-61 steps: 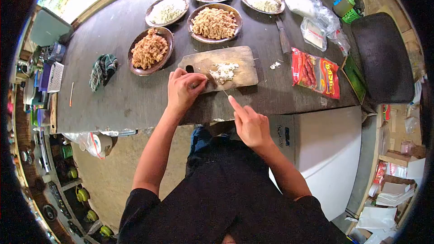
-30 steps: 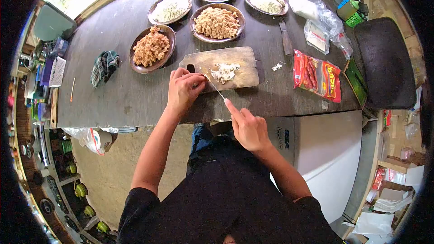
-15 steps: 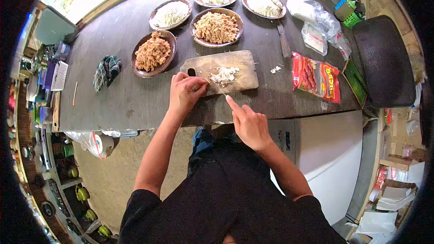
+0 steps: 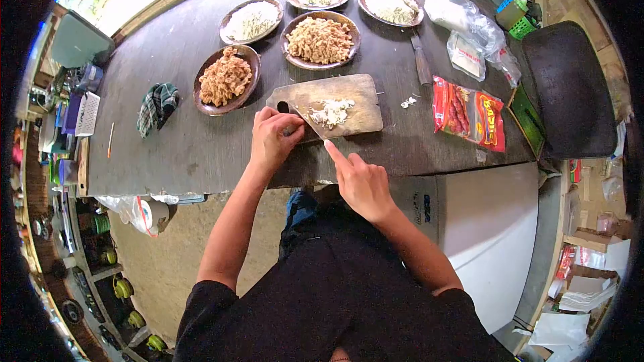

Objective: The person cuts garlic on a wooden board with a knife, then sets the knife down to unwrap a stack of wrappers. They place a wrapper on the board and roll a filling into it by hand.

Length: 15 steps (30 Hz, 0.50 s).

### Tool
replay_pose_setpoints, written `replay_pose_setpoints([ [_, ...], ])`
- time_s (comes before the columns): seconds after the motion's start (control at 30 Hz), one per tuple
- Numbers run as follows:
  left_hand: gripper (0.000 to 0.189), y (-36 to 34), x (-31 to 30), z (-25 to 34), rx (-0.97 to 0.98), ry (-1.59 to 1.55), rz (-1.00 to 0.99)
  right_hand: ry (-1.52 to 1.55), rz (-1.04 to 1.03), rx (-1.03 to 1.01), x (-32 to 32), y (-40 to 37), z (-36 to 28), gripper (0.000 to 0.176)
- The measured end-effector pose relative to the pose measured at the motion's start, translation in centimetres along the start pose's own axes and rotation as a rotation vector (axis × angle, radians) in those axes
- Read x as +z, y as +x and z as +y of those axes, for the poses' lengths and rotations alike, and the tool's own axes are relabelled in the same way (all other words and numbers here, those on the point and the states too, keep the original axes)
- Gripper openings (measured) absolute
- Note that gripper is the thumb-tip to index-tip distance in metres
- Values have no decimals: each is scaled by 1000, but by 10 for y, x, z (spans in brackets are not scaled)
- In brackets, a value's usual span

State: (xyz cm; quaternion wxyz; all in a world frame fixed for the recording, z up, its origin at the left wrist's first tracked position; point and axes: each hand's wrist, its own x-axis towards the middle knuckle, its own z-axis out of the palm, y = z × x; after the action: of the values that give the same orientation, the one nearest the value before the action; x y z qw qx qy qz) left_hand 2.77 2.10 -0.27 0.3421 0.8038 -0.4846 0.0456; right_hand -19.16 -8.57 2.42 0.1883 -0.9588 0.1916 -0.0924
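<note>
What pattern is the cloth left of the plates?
The cloth is dark green plaid, per the head view.

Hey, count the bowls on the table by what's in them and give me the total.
Bowls of brown fried pieces: 2
Bowls of pale shredded food: 3
Total: 5

The person wears a plain black short-sleeved shirt (image 4: 322, 302) that hangs loose over the torso. Its left sleeve (image 4: 201, 302) and right sleeve (image 4: 466, 308) end above the elbows, leaving both forearms uncovered. Beyond the shirt's hem a patch of blue denim trousers (image 4: 298, 209) shows, and the left hand (image 4: 272, 137) and right hand (image 4: 362, 184) are bare.
</note>
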Motion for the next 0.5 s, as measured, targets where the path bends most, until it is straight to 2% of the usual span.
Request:
replay_pose_setpoints([
  [0.23,17,2,-3,0,94,46,23,26,21,2,-3,-9,6,57],
  [0.4,15,1,-5,1,44,14,3,56,-7,25,-8,-13,8,58],
  [0.5,14,1,-6,1,12,17,-28,81,9,-30,-9,-16,7,60],
])
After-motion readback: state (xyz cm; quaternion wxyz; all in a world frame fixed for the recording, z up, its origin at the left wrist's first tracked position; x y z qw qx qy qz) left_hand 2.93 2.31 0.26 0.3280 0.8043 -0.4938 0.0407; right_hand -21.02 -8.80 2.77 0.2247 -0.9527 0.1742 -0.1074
